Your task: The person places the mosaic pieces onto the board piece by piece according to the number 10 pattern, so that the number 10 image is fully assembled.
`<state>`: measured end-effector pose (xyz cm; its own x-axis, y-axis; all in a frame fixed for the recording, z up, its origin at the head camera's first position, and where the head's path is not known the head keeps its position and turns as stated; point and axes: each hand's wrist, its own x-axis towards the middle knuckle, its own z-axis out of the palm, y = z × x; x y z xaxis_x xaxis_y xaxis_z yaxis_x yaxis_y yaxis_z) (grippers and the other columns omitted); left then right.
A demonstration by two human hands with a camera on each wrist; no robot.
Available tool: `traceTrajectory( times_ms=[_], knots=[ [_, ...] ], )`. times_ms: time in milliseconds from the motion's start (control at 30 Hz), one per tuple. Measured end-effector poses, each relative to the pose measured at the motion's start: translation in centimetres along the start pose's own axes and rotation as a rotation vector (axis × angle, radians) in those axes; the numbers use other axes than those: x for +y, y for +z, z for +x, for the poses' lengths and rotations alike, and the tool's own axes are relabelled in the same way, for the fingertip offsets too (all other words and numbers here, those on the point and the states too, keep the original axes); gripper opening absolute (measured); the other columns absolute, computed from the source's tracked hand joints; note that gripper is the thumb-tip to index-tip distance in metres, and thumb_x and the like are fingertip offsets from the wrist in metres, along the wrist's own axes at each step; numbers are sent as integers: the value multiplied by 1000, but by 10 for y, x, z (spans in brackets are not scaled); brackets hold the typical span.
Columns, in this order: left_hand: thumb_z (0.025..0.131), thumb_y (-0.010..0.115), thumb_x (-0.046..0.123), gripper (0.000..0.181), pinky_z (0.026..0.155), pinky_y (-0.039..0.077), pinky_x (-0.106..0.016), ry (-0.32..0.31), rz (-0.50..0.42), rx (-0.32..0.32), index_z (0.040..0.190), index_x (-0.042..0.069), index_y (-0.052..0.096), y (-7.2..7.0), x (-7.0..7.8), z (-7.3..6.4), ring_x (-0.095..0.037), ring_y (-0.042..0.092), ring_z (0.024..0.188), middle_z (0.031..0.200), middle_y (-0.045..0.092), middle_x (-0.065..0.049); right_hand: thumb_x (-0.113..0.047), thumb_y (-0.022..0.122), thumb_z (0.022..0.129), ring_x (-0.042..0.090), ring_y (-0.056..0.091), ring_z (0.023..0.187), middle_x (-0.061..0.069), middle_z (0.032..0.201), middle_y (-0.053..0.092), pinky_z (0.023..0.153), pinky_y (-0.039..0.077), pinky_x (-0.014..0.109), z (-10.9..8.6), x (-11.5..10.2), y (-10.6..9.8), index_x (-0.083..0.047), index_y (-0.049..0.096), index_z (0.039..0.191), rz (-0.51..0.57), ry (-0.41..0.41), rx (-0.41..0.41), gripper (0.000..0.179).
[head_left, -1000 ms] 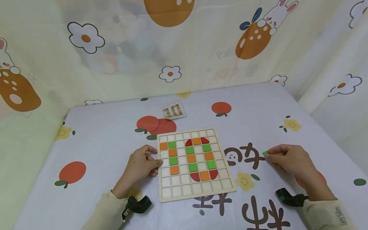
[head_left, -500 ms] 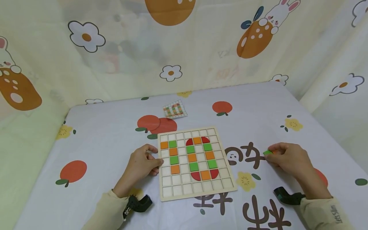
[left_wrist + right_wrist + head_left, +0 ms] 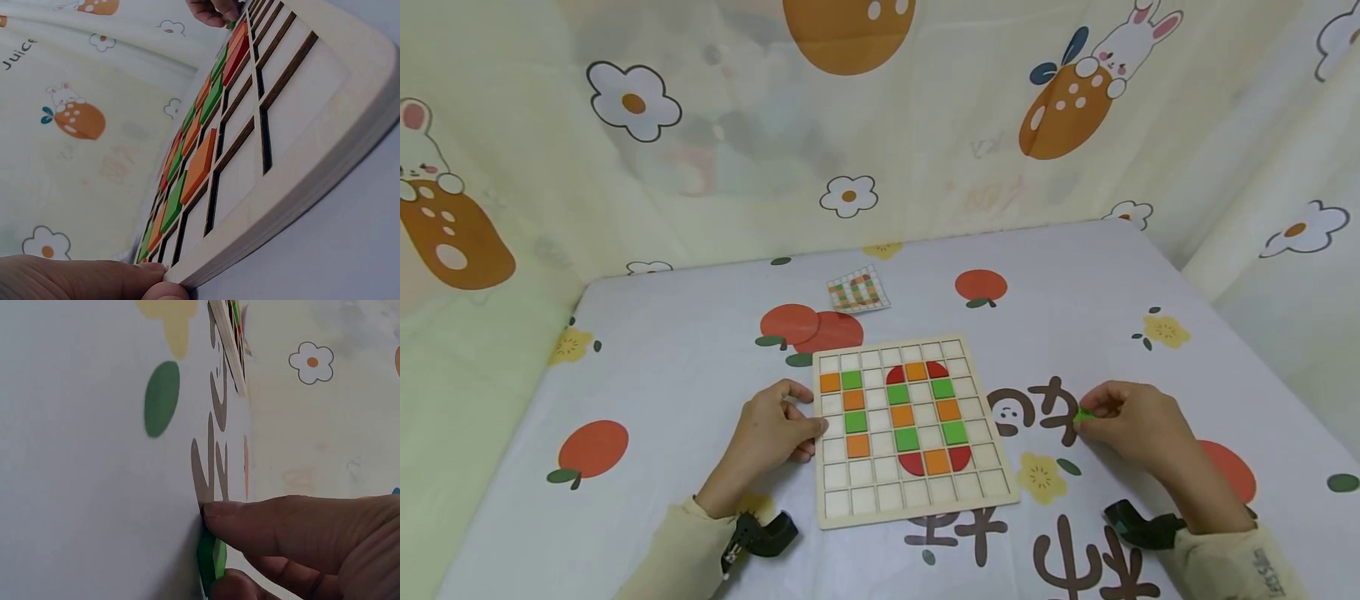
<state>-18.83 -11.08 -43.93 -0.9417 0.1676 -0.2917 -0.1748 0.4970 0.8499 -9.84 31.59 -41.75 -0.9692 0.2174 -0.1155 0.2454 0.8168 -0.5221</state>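
Observation:
A square wooden grid board point(image 3: 842, 504) lies on the table, with orange and green square tiles and red quarter-round tiles set in some of its cells. My left hand point(image 3: 769, 429) holds the board's left edge, the thumb on the rim; the left wrist view shows the thumb point(image 3: 94, 278) and a fingertip at that edge. To the right of the board, my right hand point(image 3: 1131, 421) pinches a green tile point(image 3: 211, 559) between thumb and fingers, just over the tablecloth. The fingers cover most of that tile in the head view.
Behind the board lies a small pattern card point(image 3: 859, 290) with a printed coloured grid. The tablecloth point(image 3: 685, 358) is printed with fruit, flowers and brown characters. A patterned curtain point(image 3: 737, 150) hangs behind the table. Black wrist cameras point(image 3: 1138, 525) sit on both wrists.
My right hand has shifted slightly left with the green tile. A bit of orange seen by its fingers half a second ago is out of sight. My left hand stays on the board.

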Motion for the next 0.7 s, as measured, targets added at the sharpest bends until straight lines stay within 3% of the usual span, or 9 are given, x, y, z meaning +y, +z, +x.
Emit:
traceTrajectory(
  times_ms=[167,367,700],
  knots=[
    [88,83,5,37,51,59,-29,-3,-9,1,118,2,60,1,0,0,-15,64,50,73,66,-12,-17,83,83,21,55,80,2,82,65,64,42,30,2,-4,1,-1,75,106,8,11,-25,29],
    [88,83,6,38,51,59,-29,-6,-1,2,118,2,61,1,0,0,-15,64,49,73,66,-11,-19,85,82,23,56,81,1,79,67,63,42,30,3,-6,0,-1,75,100,1,43,-78,27],
    [88,83,6,38,51,59,-29,2,1,1,118,2,61,1,0,0,-16,64,50,73,67,-11,-19,86,82,22,55,80,3,80,64,61,42,29,1,-9,-1,-1,73,102,6,50,-87,30]
  ],
)
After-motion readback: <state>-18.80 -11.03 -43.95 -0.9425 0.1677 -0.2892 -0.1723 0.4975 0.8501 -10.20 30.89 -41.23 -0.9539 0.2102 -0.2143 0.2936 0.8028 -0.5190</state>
